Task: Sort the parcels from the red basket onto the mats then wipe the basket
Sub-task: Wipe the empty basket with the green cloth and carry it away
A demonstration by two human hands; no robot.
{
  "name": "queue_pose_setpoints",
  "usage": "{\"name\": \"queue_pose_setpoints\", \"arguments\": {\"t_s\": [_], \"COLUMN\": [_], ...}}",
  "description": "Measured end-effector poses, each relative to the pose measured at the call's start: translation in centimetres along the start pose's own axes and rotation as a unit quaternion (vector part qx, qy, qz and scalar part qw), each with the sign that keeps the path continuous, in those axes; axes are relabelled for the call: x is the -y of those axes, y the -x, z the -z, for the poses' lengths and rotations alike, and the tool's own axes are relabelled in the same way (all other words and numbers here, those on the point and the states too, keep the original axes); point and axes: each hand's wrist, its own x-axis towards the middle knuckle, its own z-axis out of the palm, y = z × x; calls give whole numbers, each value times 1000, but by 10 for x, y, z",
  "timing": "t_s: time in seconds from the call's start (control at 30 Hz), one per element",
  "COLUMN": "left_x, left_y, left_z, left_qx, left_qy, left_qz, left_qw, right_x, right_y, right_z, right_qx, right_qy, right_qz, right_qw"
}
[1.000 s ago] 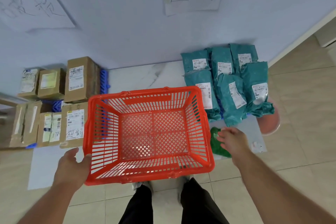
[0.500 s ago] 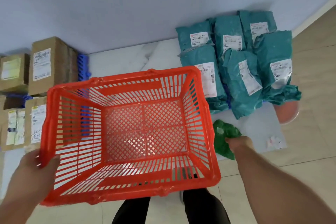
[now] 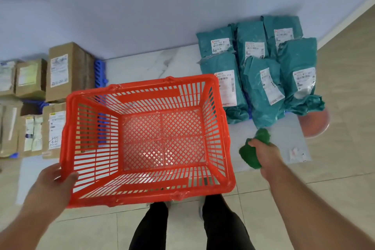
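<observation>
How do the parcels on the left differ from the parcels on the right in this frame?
The cardboard boxes on the left are brown, rigid and square-edged; the teal bags on the right are soft, wrinkled plastic mailers. The boxes stand side by side in rows, while the bags lie flat and overlap one another. Both groups carry white shipping labels and sit on the floor against the wall, out of the empty red basket.

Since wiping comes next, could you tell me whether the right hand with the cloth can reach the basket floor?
Probably yes: the red basket is empty and open-topped, and the right hand holding the green cloth is just beside its rim.
</observation>
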Motion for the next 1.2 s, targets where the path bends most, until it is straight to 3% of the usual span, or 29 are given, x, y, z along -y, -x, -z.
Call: {"name": "queue_pose_setpoints", "arguments": {"t_s": [0.23,0.33,0.47,0.6,0.8,0.97,1.2], "left_x": [-9,-12,-17,-8,-24,-24,1], "left_y": [26,22,16,-9,-20,3,58], "left_z": [13,16,18,18,25,55,127], "left_qx": [31,51,69,70,74,65,42], "left_qy": [-28,-22,3,65,191,240,345], "left_qz": [41,38,36,54,100,80,47], "left_qw": [998,998,997,994,974,965,937], "right_x": [71,84,76,72,69,80,112], "right_y": [138,161,167,163,162,197,285], "right_z": [33,14,-30,-43,-43,-30,-8], "right_qx": [-16,-27,45,109,93,40,36], "right_qy": [101,183,237,125,-27,12,56], "right_qz": [247,297,261,174,46,103,212], "right_qw": [964,937,935,971,994,994,975]}}
